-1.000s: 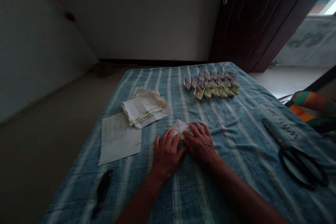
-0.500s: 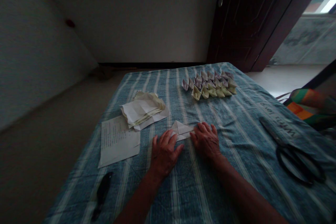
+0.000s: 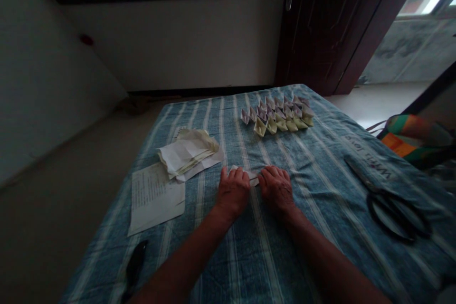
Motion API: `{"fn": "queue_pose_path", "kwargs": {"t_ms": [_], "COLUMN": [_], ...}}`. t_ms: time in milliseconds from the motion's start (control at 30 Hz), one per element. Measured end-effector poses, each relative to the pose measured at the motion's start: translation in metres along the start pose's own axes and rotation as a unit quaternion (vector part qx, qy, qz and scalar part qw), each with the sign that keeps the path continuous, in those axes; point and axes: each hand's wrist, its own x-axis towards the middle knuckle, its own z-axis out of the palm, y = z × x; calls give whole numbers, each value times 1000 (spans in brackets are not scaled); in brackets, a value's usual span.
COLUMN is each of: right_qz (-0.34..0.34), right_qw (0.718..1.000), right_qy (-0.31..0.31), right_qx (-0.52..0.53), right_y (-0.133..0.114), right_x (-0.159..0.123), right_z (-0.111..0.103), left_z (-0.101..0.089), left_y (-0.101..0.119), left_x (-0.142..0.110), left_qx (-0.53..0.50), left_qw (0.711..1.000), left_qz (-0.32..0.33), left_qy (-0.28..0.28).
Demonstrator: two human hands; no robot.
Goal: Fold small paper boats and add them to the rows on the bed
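A small folded piece of white paper (image 3: 254, 181) lies on the cloth-covered table, mostly hidden beneath my hands. My left hand (image 3: 233, 192) covers its left part, fingers curled down over it. At the right end, my right hand (image 3: 276, 186) pinches the paper with bent fingers. Beyond them stand several folded paper boats (image 3: 281, 124) in close rows, the front row yellowish and those behind it whitish-purple. To the left is a stack of creased paper sheets (image 3: 188, 153), overlapping a printed sheet (image 3: 156, 204).
Large black-handled scissors (image 3: 390, 204) lie open on the right. A black object (image 3: 135, 266), perhaps a folding knife, rests near the left front. The striped blue tablecloth (image 3: 199, 266) is wrinkled. A colourful bag (image 3: 409, 137) sits off the table's right side.
My left hand has shifted right and its spread fingers have curled over the paper, hiding the triangular fold that showed before. My right hand stays at the right end. The view has turned slightly.
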Motion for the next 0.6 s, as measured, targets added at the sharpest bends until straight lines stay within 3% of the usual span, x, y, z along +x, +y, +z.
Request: {"fn": "queue_pose_path", "kwargs": {"t_ms": [167, 367, 600], "right_qz": [8, 23, 31], "right_qw": [1000, 999, 998], "right_qy": [8, 5, 16], "right_qx": [12, 27, 44], "right_y": [0, -2, -2], "right_x": [1, 3, 3], "right_z": [0, -4, -6], "left_z": [-5, 3, 0], "left_y": [7, 7, -6], "left_x": [9, 11, 17], "left_qx": [45, 36, -16], "left_qw": [998, 999, 999], "left_qz": [11, 24, -16], "left_qy": [-32, 11, 47]}}
